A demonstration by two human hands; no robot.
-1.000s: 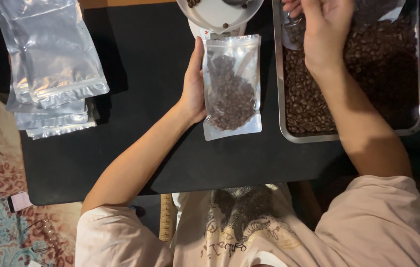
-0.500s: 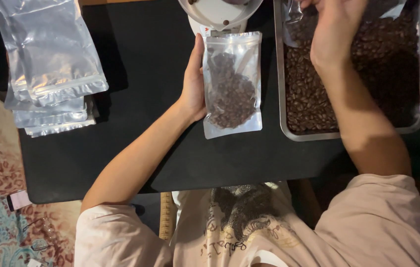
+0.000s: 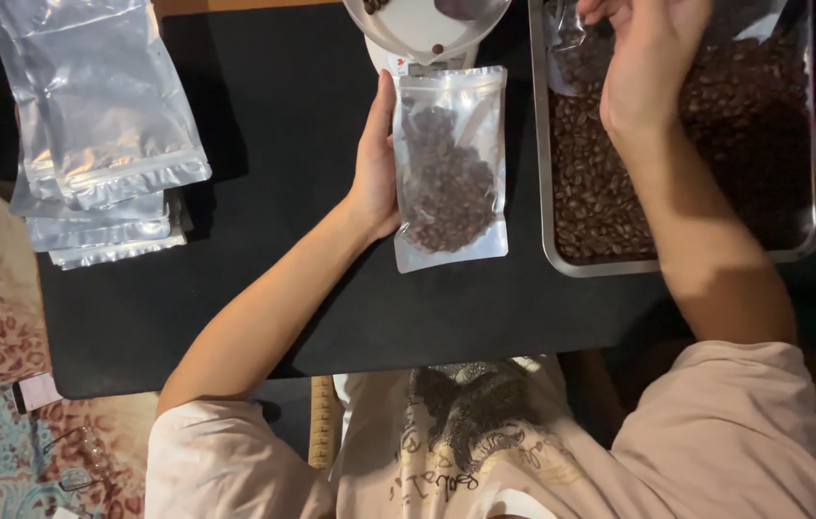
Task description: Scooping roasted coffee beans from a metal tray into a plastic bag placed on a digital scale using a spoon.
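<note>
Head camera looks straight down on our two bare arms over a black tabletop (image 3: 235,317). Our left hand (image 3: 376,163) lies along the left edge of a clear pouch (image 3: 450,168) partly filled with coffee beans, fingers flat against its side and thumb tucked behind, steadying it more than clamping it. The pouch lies flat on the table, its open top just under the lip of a white funnel bowl (image 3: 422,27) that carries a few stray beans. Our right hand (image 3: 653,62) hovers over a metal tray (image 3: 541,173) full of roasted beans, just right of the pouch; its fingers curl downward, and we cannot tell whether they hold anything. A stack of empty clear pouches (image 3: 100,144) sits well apart at the table's left.
</note>
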